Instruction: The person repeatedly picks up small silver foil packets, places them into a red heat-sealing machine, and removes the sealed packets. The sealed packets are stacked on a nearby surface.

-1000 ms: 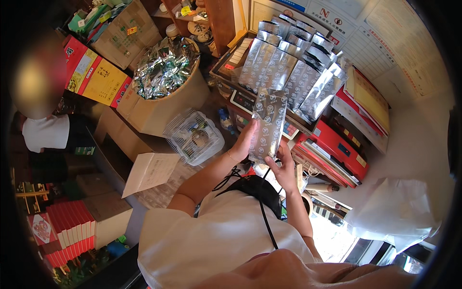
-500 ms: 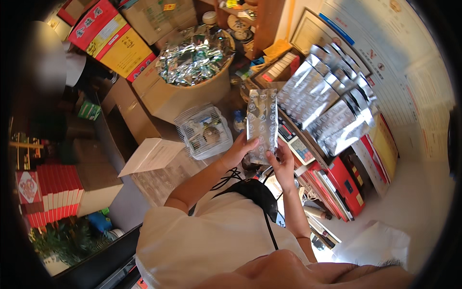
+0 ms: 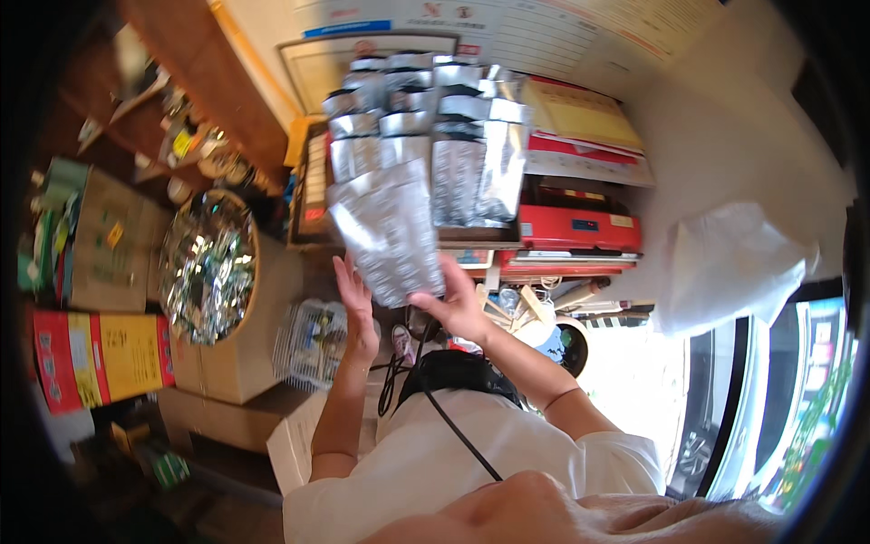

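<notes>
A silver foil pouch with a printed pattern leans slightly to the left. My right hand grips its lower right corner between thumb and fingers. Just left of the pouch's lower edge is my left hand, its fingers stretched out and apart, holding nothing. Beyond the held pouch, several similar silver pouches lie in overlapping rows on a wooden tray, dark bands near their tops. The held pouch covers the near left part of these rows.
Right of the pouches are red folders and yellow papers. A white plastic bag lies farther right. To the left stand a round tub of crumpled foil packets, a wire-like clear basket and cardboard boxes.
My view has swung to the right, toward the rows of pouches. My left hand has let go of the foil pouch. My right hand still holds it, now tilted in front of the rows.
</notes>
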A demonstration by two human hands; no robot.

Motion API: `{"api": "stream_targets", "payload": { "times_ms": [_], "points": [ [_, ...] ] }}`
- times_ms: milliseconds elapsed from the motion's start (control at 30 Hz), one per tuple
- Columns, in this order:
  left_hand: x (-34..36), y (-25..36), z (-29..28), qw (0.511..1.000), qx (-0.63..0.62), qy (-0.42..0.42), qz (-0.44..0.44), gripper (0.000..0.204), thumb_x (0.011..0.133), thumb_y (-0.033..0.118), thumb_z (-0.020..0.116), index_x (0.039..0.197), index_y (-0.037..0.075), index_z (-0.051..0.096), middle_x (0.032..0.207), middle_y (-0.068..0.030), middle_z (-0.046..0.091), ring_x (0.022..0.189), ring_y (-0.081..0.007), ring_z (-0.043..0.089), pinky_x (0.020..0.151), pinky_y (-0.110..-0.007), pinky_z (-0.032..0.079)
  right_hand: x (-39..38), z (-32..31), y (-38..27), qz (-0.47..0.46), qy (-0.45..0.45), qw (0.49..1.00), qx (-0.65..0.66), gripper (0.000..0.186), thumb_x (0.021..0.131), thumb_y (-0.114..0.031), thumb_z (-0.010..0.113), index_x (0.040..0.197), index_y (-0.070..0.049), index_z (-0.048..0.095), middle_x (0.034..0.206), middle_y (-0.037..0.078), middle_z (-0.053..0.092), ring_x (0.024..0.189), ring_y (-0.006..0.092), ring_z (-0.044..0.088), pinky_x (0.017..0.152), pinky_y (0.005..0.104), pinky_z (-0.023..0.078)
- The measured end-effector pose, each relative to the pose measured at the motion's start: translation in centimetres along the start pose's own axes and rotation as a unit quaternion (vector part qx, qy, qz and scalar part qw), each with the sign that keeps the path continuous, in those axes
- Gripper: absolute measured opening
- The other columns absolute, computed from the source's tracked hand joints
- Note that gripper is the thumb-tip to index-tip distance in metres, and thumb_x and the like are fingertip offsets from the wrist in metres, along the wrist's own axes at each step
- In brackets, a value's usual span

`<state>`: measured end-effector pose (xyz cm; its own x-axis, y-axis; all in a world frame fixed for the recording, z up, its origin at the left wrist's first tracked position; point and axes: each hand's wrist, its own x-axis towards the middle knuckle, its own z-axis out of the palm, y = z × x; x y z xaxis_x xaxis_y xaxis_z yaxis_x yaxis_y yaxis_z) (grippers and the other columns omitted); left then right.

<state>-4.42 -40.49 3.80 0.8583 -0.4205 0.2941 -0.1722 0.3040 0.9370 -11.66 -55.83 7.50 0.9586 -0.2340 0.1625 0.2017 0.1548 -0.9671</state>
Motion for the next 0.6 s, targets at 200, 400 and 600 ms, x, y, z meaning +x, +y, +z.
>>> {"api": "stream_targets", "payload": {
  "times_ms": [200,400,600],
  "points": [
    [-0.5,-0.6,1.6,0.997,0.014,0.009,-0.071,0.07,0.095,0.05,0.033,0.145,0.006,0.011,0.148,-0.0164,0.019,0.122,-0.0286,0.042,0.099,-0.042,0.036,5.0,-16.0,-6.4,-0.076,0.318,0.942,-0.074,0.044,0.084,-0.02,0.066,0.119,0.001,0.049,0.102,0.008,0.061,0.094,0.0156,0.057,0.084,0.0309,0.046],
    [-3.4,-1.1,0.7,0.991,0.055,0.054,-0.113,0.05,0.098,0.031,0.035,0.138,0.003,0.027,0.141,-0.0125,0.032,0.114,-0.0218,0.049,0.093,-0.036,0.042,15.2,-33.0,-2.9,0.064,0.319,0.944,-0.044,0.039,0.084,-0.026,0.065,0.114,-0.002,0.056,0.1,0.007,0.062,0.093,0.0168,0.059,0.078,0.0321,0.047],
    [-4.5,-0.6,0.1,0.982,0.056,0.119,-0.136,0.039,0.098,0.021,0.038,0.133,0.003,0.035,0.137,-0.0105,0.037,0.11,-0.0192,0.051,0.091,-0.033,0.043,18.4,-35.0,-1.3,0.084,0.323,0.871,-0.361,0.028,0.083,-0.021,0.064,0.101,-0.001,0.062,0.093,0.009,0.061,0.081,0.0166,0.059,0.066,0.0282,0.047]
  ]
}}
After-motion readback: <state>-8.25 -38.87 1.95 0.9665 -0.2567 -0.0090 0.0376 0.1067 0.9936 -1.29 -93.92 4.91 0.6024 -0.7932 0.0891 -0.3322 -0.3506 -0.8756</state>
